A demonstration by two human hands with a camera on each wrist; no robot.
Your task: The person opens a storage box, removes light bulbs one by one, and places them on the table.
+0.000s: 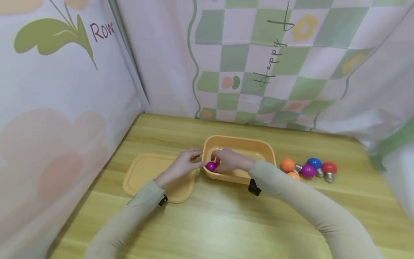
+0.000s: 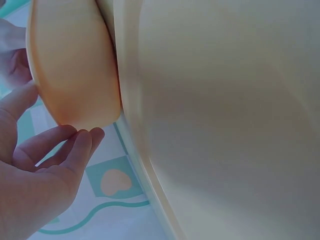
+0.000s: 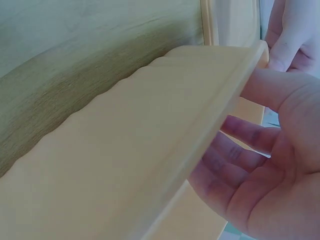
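A yellow-orange plastic box (image 1: pixel 240 178) stands on the table. My right hand (image 1: pixel 231 160) reaches over its front wall, thumb and fingers around a purple light bulb (image 1: pixel 211 166) in the left front corner. Only the bulb's round top shows; its base is hidden. Against the box's left end rests my left hand (image 1: pixel 182 166), with its thumb at the rim near the bulb. The left wrist view shows the left fingertips (image 2: pixel 96 134) touching the end wall, fairly straight. In the right wrist view the box wall hides the right fingertips and the bulb.
The matching flat lid (image 1: pixel 145 176) lies left of the box, partly under my left hand. Right of the box, several bulbs with silver screw bases lie together: orange (image 1: pixel 287 164), blue (image 1: pixel 314 163), purple (image 1: pixel 308 171), red (image 1: pixel 329 168). Printed curtains (image 1: pixel 168 64) border the table.
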